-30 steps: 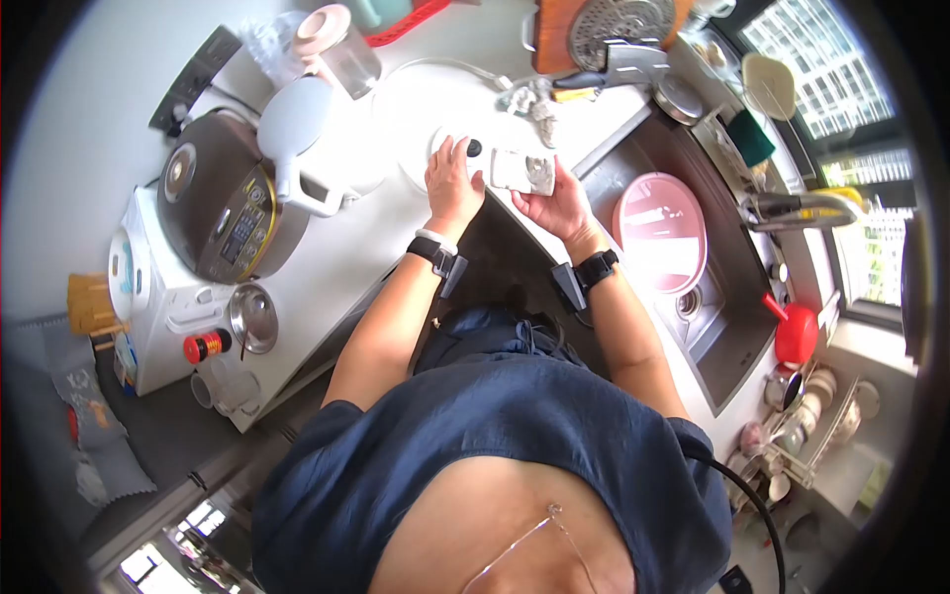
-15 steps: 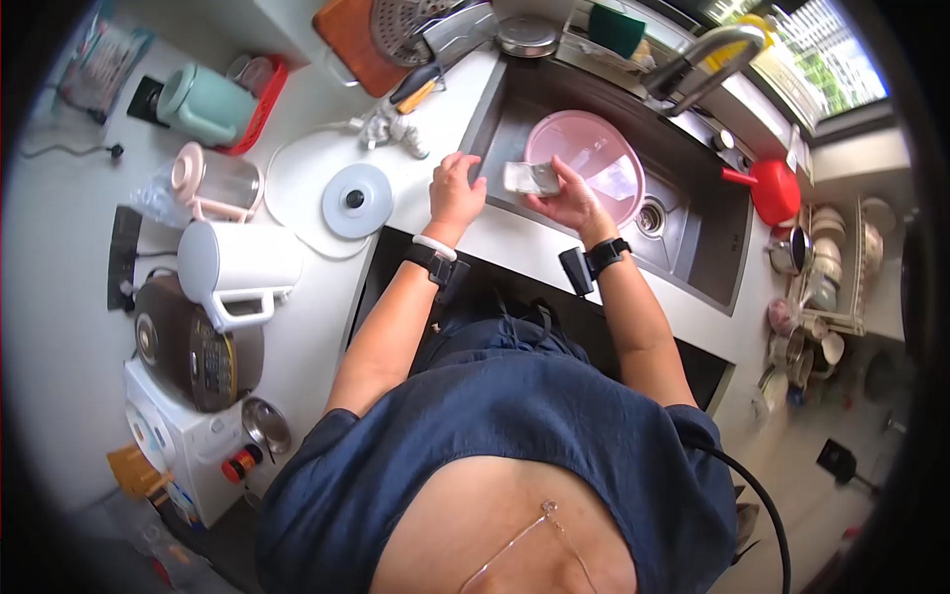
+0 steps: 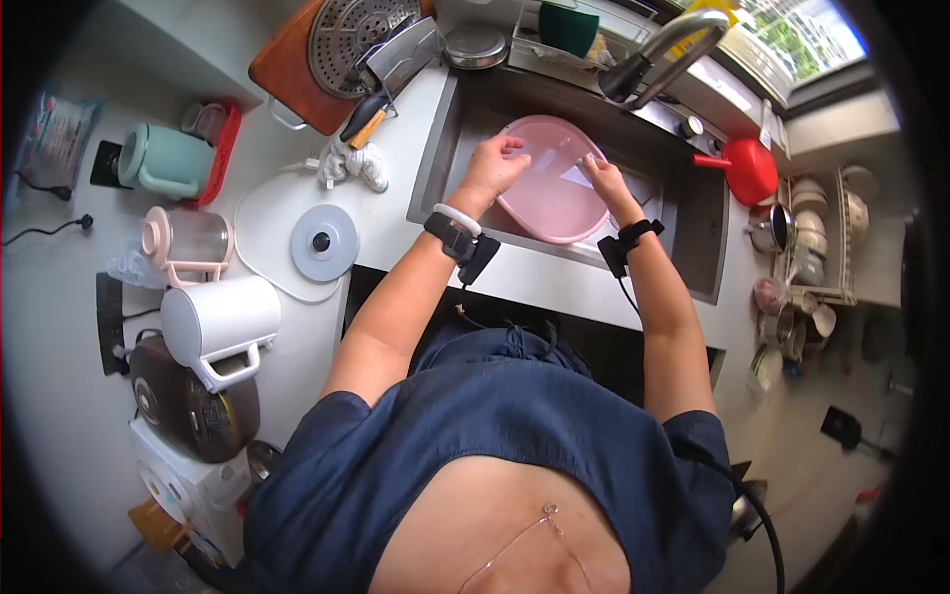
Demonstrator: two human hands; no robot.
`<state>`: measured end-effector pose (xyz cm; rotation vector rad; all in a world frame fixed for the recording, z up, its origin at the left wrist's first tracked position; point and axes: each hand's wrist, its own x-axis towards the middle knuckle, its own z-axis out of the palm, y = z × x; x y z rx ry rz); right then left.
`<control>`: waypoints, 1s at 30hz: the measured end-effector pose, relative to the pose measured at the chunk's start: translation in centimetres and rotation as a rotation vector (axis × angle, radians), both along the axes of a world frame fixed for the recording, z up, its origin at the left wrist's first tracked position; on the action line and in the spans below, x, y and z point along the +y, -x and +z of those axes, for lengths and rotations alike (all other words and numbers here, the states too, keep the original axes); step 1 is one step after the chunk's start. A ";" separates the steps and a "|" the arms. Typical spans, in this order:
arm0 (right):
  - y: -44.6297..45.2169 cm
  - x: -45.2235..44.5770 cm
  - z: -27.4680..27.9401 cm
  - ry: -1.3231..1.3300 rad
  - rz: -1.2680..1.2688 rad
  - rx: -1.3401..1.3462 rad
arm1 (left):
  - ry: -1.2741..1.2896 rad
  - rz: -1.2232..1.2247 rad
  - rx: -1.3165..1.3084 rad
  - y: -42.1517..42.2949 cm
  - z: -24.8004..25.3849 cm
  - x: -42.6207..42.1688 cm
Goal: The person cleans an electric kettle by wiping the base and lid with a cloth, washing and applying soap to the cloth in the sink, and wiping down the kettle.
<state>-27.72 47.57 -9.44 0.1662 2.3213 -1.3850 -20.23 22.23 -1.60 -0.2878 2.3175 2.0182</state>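
A round pink basin (image 3: 544, 203) stands in the sink, its near rim reaching the front edge. My left hand (image 3: 495, 168) hangs over the basin's left side with fingers bent and apart; nothing shows in it. At the right side is my right hand (image 3: 609, 186), its fingers drawn together over the rim. Whatever those fingers hold, if anything, is hidden. The grey-white block no longer shows. Each wrist wears a black strap.
The dark sink (image 3: 683, 267) has a faucet (image 3: 673, 54) behind it. On the left counter are a grey lid (image 3: 325, 243), a crumpled white cloth (image 3: 351, 166), a white pitcher (image 3: 220, 322) and a cutting board (image 3: 287, 74). A red pan (image 3: 750, 170) lies right of the sink.
Both hands have moved over the basin, the left one rightward. The block held in my right hand has gone out of sight. The basin sits nearer me and covers the drain. The view has shifted.
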 end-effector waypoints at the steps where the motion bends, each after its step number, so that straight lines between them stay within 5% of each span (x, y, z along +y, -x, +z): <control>1: 1.2 0.3 -1.5 -0.181 0.176 0.145 | 0.001 0.033 -0.012 0.3 -0.8 0.6; 10: 2.2 0.4 -14.2 -0.645 1.004 0.482 | 0.152 0.142 -0.261 -0.1 -8.3 4.8; 13: 1.9 -0.8 -15.6 -0.639 1.144 0.229 | 0.178 0.185 -0.300 0.0 -8.9 6.2; 19: 4.4 0.3 -11.8 -0.344 0.856 0.258 | 0.284 0.087 -0.269 2.8 -9.9 7.9; 20: 5.3 0.7 -12.4 -0.355 0.764 0.088 | 0.334 0.095 -0.281 3.2 -10.4 8.2; 23: 6.2 2.9 -14.8 -0.475 0.582 -0.086 | 0.169 0.138 -0.346 3.4 -11.4 8.2; 25: 4.5 4.0 -17.6 -0.482 0.604 0.109 | 0.089 0.159 -0.391 3.0 -12.2 8.4; 26: 3.8 3.8 -23.8 -0.216 0.375 -0.036 | 0.038 0.165 -0.473 2.8 -11.4 8.6; 28: 2.2 2.9 -24.2 -0.165 0.426 0.050 | -0.014 0.168 -0.554 2.5 -11.0 9.1; 29: 0.9 1.0 -18.8 -0.382 0.706 0.272 | 0.009 0.153 -0.554 2.2 -11.8 9.2; 30: 0.9 -0.1 -17.8 -0.382 0.701 0.270 | 0.034 0.139 -0.554 2.0 -12.3 9.2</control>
